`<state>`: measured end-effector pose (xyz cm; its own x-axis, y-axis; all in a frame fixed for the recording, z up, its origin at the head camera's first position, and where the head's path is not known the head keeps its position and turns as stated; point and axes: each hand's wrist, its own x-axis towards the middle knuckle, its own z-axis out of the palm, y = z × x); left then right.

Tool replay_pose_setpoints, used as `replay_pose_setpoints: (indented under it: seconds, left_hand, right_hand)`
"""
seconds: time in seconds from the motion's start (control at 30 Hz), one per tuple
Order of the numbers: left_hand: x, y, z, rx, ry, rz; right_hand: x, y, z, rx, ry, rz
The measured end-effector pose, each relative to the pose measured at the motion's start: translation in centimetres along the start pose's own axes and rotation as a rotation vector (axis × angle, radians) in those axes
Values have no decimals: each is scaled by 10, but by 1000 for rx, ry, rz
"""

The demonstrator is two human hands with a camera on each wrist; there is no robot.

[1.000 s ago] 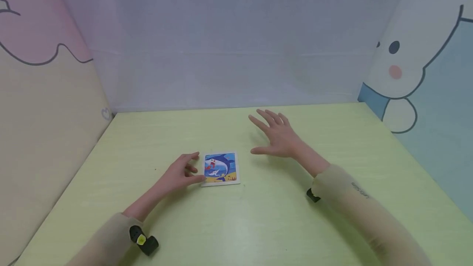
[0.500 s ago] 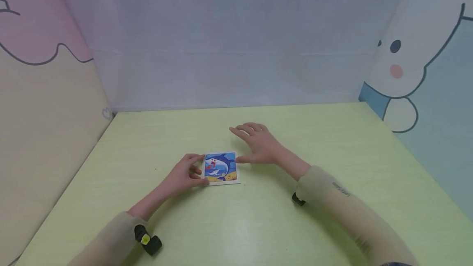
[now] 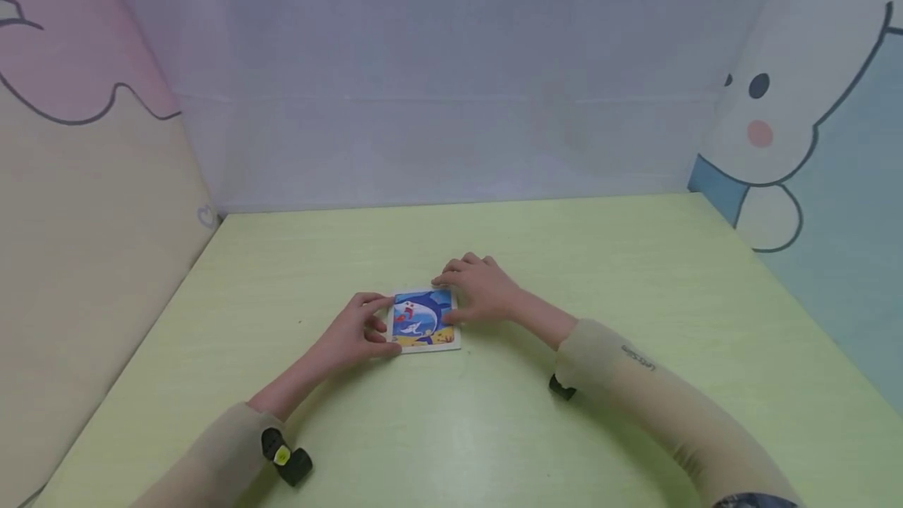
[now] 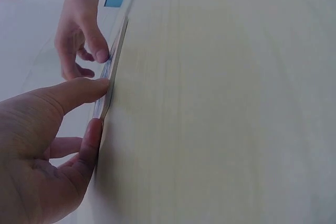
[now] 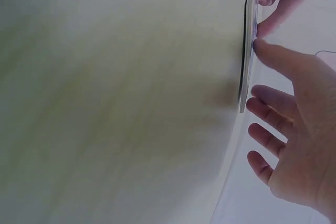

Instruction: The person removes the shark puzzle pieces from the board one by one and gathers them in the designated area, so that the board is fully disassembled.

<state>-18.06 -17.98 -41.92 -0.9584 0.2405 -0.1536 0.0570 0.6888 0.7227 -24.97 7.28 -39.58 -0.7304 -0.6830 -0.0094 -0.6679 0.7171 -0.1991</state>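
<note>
A thin square picture board (image 3: 421, 328) lies flat on the table, with a white border and a blue sea scene of a shark-like animal. My left hand (image 3: 353, 333) holds its left side, thumb at the near left corner and index finger at the far left one. In the left wrist view, that thumb bears on the board's rim (image 4: 120, 43). My right hand (image 3: 483, 290) reaches over the right side. Its thumb touches the picture, while the other fingers stand loosely bent near the far right corner. The right wrist view shows them apart from the board's edge (image 5: 244, 77).
The pale yellow-green table (image 3: 451, 429) runs back to a white cloth wall (image 3: 451, 85). Side panels with cartoon figures stand at the left (image 3: 92, 202) and right (image 3: 846, 202). A black wrist device (image 3: 288, 457) sits on the left sleeve.
My right hand has come left and nearer, from beside the board to over its right side, its fingers drawing in. My left hand has moved slightly right and taken hold of the left side.
</note>
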Motion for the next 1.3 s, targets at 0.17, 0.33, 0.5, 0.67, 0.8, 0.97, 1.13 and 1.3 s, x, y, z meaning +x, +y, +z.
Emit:
replay_pose_setpoints:
  seconds: [0.17,0.33,0.5,0.67,0.8,0.97,1.13,1.3]
  left_hand:
    - [0,0,0,-4,-4,-2]
    - [2,0,1,-9,-13,2]
    - [4,-1,-3,4,-16,18]
    - [5,-2,-10,7,-16,18]
    - [5,-1,-11,-3,-22,23]
    - [2,-1,-9,-11,-29,18]
    - [1,-1,-10,-10,-34,12]
    - [3,0,-11,-8,-23,25]
  right_hand:
    - [3,-4,1,63,7,67]
    - [6,-7,0,199,1,170]
    - [13,-12,-2,286,13,255]
    - [22,-20,-11,272,-20,287]
    - [30,-21,-15,314,-95,307]
    - [35,-20,-14,353,-187,316]
    - [37,-27,-16,242,-198,260]
    - [39,-30,-21,190,-201,225]
